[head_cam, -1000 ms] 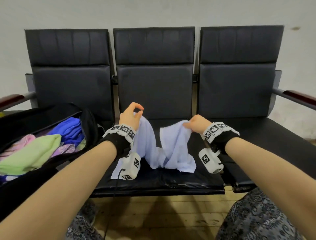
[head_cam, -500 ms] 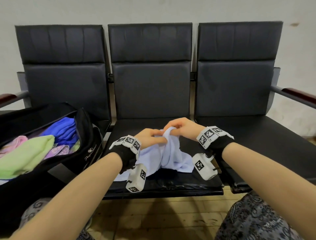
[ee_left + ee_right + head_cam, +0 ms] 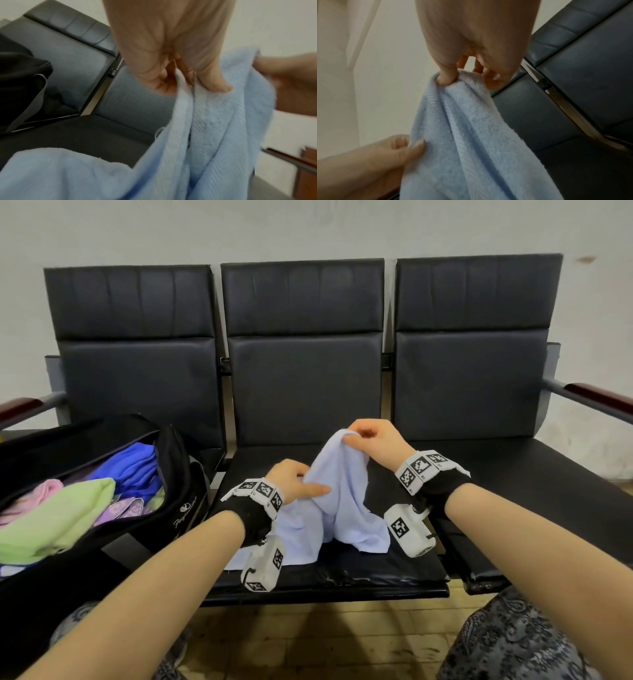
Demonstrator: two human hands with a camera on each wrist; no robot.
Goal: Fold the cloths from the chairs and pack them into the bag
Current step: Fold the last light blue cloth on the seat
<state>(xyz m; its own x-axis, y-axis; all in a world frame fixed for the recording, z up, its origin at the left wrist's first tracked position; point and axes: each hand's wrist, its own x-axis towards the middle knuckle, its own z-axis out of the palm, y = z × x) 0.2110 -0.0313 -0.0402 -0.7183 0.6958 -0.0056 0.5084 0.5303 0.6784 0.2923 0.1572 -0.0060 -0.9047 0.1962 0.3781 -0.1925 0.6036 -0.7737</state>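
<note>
Pale blue towel [image 3: 346, 501] over the middle seat [image 3: 376, 570] of a row of three black chairs, part lifted, part lying. Upper end pinched in the right hand [image 3: 371, 440], thumb and curled fingers closed on a bunched corner, held above the seat and in front of the middle backrest. Lower down and to the left, a fold of the same towel gripped by the left hand [image 3: 291, 481], thumb laid across the cloth toward the right; from the left wrist, fingers [image 3: 212, 75] closed on a ridge of fabric, though blurred there, so perhaps two layers caught rather than one. Between the two hands, towel sloping down in a slack band; below them, loose ends draped onto the seat cushion, one flap reaching the front left of it under the left wrist. Black bag [image 3: 178, 474] open on the left seat, just beside the towel's seat, touching neither hand. Inside the bag, a green cloth [image 3: 58, 518] nearest, a pink cloth [image 3: 44, 491] at its far left, a dark blue cloth [image 3: 137, 467] behind, a purple patterned cloth [image 3: 120, 508] between. Grey wall behind the chairs, wooden armrest [image 3: 596, 397] at far right.
</note>
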